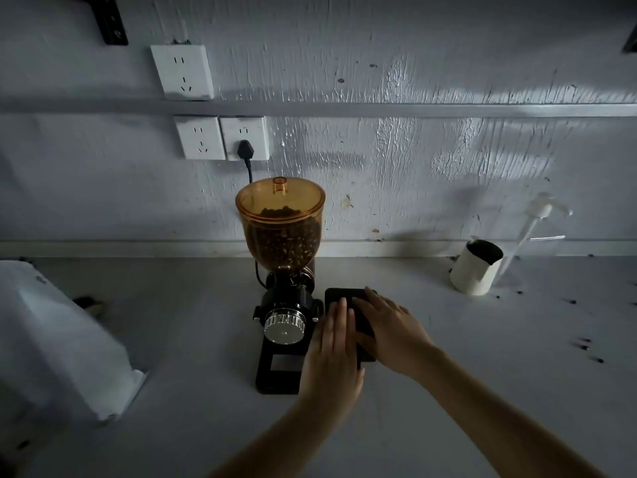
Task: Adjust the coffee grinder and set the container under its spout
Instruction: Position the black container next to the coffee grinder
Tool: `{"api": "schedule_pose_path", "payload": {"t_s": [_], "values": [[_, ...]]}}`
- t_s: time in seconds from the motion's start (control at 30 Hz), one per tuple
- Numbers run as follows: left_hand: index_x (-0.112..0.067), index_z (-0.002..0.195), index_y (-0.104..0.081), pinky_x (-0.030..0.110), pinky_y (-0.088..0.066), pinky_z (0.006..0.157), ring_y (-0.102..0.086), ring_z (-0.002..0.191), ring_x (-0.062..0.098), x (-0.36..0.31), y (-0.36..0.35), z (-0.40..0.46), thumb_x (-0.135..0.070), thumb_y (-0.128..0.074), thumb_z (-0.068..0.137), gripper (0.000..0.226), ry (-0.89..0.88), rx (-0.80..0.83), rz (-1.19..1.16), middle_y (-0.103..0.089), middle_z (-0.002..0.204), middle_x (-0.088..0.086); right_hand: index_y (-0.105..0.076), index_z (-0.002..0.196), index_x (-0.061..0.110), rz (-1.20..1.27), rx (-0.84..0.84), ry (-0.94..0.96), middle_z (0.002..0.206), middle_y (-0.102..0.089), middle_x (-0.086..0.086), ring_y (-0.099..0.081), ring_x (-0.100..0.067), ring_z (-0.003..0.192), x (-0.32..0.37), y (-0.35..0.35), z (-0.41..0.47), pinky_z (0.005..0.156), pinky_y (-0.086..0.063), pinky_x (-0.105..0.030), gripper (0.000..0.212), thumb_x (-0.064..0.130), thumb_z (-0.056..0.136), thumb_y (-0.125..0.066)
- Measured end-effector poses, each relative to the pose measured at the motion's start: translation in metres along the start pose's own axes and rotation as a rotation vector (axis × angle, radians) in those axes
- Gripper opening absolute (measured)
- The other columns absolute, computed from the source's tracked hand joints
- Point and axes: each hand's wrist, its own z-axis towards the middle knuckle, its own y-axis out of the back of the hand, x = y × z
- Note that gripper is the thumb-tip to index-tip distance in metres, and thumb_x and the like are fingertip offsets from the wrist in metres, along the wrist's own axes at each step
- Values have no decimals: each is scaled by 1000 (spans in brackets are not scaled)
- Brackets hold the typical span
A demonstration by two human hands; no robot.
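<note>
1. Resting both my hands on the black container (348, 315), I have it flat on the counter (482, 357) just to the right of the coffee grinder (281, 305), close against its side.
2. My left hand (332, 353) lies palm down over the container's near left part, fingers (339, 312) straight and together, pressed flat on its top and not curled round it.
3. My right hand (393, 332) covers the container's right side, fingers slightly apart and laid across the top; I cannot tell whether the thumb hooks the edge.
4. What shows of the container is a dark, matte, flat slab with rounded corners, its far left corner uncovered.
5. At the grinder's top sits an amber see-through hopper (281, 222) with a lid, filled most of the way with brown beans.
6. Below the hopper is a black body with a ribbed silver dial (284, 326) facing me, over a black base (277, 370).
7. A black cord runs from behind the grinder to a plug (245, 149) in a wall socket.
8. Well to the right of the grinder stands a cream pitcher (475, 267), with loose beans scattered nearby.
</note>
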Motion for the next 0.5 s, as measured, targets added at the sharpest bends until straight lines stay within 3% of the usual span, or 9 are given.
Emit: {"api": "schedule_pose_path", "payload": {"t_s": [0.1, 0.23, 0.4, 0.5], "values": [[2, 140, -30, 41, -38, 108, -41, 135, 31, 1, -8, 2, -52, -72, 66, 101, 82, 72, -114, -38, 148, 21, -33, 141, 26, -24, 36, -22, 156, -25, -7, -27, -25, 141, -2, -9, 2, 111, -28, -40, 60, 50, 88, -46], [-2, 146, 5, 40, -20, 119, -19, 144, 32, 4, -24, 9, -49, -54, 85, 97, 139, 171, -247, -6, 158, 21, -38, 137, 22, -46, 43, -34, 153, -31, -7, -29, -26, 139, -1, -15, 5, 109, -31, -40, 57, 45, 87, -51], [-1, 146, -1, 36, -30, 114, -30, 141, 27, 1, -27, 17, -56, -58, 78, 104, 236, 141, -355, -13, 158, 20, -44, 131, 17, -65, 59, -52, 146, -40, -8, -35, -27, 134, 2, -15, 9, 102, -39, -40, 49, 37, 88, -54], [1, 146, -8, 35, -38, 108, -40, 135, 27, -1, -32, 21, -53, -67, 72, 109, 298, 98, -424, -27, 153, 21, -47, 125, 15, -76, 45, -54, 133, -46, -7, -43, -27, 123, 2, -16, 10, 91, -45, -38, 43, 34, 88, -55]]}}
